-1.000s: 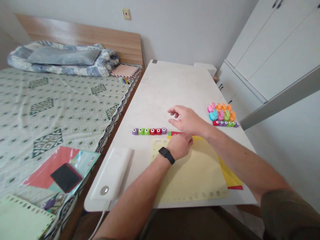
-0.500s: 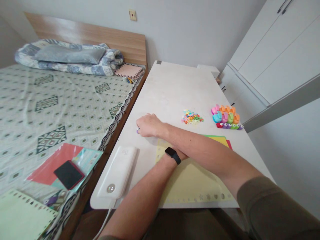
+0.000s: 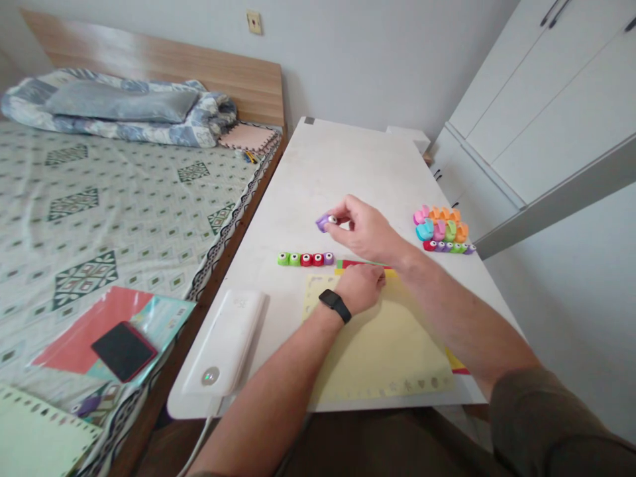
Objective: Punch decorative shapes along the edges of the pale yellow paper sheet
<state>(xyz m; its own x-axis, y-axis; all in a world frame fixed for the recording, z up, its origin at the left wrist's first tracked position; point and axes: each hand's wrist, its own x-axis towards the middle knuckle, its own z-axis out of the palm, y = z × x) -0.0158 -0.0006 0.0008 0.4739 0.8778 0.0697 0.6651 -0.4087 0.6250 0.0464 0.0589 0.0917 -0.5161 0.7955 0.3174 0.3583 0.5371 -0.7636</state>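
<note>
- The right hand (image 3: 366, 230) is in the air above the white table (image 3: 318, 152), and its thumb and fingertips close on one purple plastic piece (image 3: 324, 222).
- The left hand (image 3: 360, 288) lies on one pale yellow sheet (image 3: 380, 348). Its fingers bend down, and I cannot tell if they are closed or only resting.
- One black watch (image 3: 335, 306) is on the left wrist.
- One row of five small plastic pieces (image 3: 305, 259) stands on the table, just left of the hands: two green, two red, one purple.
- Coloured paper sheets (image 3: 360, 264) lie partly under the yellow sheet; red and green edges show.
- At the right side of the table is one group of about eight bigger pastel plastic pieces (image 3: 440, 224).
- Just in front of this group is a second row of about seven small pieces (image 3: 448, 246), but they are too small to count exactly.
- One white power bank (image 3: 223, 341) with one white cable (image 3: 196, 444) lies near the table edge, left of the yellow sheet.
- On the bed (image 3: 124, 192) lies one black phone (image 3: 123, 352) on red and teal sheets (image 3: 94, 338).
</note>
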